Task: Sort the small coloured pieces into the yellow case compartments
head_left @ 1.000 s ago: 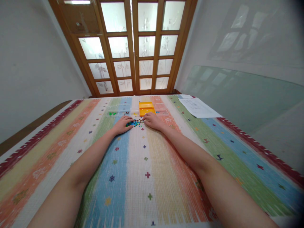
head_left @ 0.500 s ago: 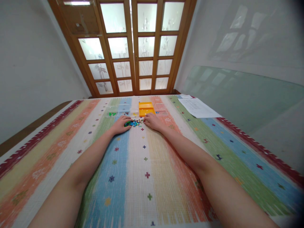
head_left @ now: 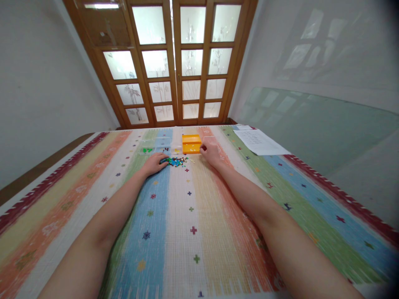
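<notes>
A small heap of tiny coloured pieces [head_left: 177,160] lies far out on the striped cloth [head_left: 187,216]. My left hand [head_left: 154,162] rests on the cloth at the heap's left edge, fingers curled against the pieces. My right hand [head_left: 211,152] is raised to the right of the heap, beside the orange box [head_left: 191,143], over a clear tray [head_left: 212,143]. Its fingers are bent together; I cannot make out anything in them. Both forearms stretch far forward.
A row of clear trays [head_left: 156,147] sits left of the orange box, one holding green pieces [head_left: 147,149]. A printed sheet of paper [head_left: 258,140] lies at the far right. Wooden glazed doors [head_left: 174,62] stand beyond the table.
My right hand has left the heap and moved right and away, to the clear tray beside the orange box. My left hand has slid slightly left along the heap's edge.
</notes>
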Motion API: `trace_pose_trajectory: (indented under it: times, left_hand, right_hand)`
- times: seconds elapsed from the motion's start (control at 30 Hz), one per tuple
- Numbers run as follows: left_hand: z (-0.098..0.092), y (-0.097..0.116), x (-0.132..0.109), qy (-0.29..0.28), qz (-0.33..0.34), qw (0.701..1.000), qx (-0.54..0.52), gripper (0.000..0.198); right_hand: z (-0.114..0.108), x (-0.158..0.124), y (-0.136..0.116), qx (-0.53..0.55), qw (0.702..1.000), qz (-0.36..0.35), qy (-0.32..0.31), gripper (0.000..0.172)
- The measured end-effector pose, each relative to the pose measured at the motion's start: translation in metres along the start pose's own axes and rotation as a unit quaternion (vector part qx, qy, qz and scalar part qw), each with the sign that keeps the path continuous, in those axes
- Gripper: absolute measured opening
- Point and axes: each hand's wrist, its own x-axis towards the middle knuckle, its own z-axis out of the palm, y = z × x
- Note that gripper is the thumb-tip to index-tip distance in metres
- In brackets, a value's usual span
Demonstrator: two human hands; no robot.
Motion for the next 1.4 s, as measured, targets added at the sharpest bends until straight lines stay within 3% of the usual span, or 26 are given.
trace_pose_trajectory:
  times: [0.13, 0.3, 0.47, 0.53, 0.63, 0.77, 0.87, 0.97, 1.13, 1.4]
  left_hand:
    - [-0.003, 0.0, 0.0, -0.005, -0.011, 1.0, -0.005, 0.039]
    - [-0.009, 0.002, -0.002, -0.013, -0.004, 1.0, -0.013, 0.04]
    - [-0.012, 0.002, -0.003, -0.025, -0.006, 1.0, -0.015, 0.045]
    - [-0.011, 0.001, -0.002, -0.026, -0.008, 1.0, -0.015, 0.045]
    - [-0.01, -0.001, -0.002, -0.025, -0.011, 1.0, -0.014, 0.043]
    - [-0.008, -0.003, -0.001, -0.024, -0.021, 0.999, -0.012, 0.039]
    - [-0.005, -0.002, -0.001, -0.014, -0.027, 1.0, -0.004, 0.036]
    - [-0.003, 0.0, 0.0, -0.002, -0.033, 0.999, 0.0, 0.034]
    - [0.001, 0.003, 0.001, 0.015, -0.048, 0.999, -0.004, 0.032]
    - [0.002, -0.003, 0.001, 0.011, -0.041, 0.999, -0.001, 0.036]
  right_hand:
    - [-0.008, 0.009, 0.023, 0.005, 0.996, 0.044, 0.071, 0.013]
    - [-0.018, 0.013, 0.037, -0.007, 0.993, 0.064, 0.098, 0.018]
    - [-0.019, 0.014, 0.033, -0.059, 0.992, 0.024, 0.109, 0.026]
    - [-0.015, 0.012, 0.025, -0.057, 0.995, -0.013, 0.077, 0.024]
    - [-0.005, 0.003, 0.005, -0.046, 0.996, -0.069, -0.032, 0.019]
    - [0.011, -0.014, -0.029, -0.048, 0.974, -0.157, -0.159, 0.023]
    - [0.021, -0.026, -0.053, -0.043, 0.953, -0.223, -0.199, 0.032]
    - [0.031, -0.035, -0.068, -0.04, 0.942, -0.247, -0.223, 0.046]
    - [0.044, -0.043, -0.078, -0.071, 0.933, -0.258, -0.241, 0.05]
    - [0.04, -0.037, -0.065, -0.033, 0.922, -0.308, -0.232, 0.027]
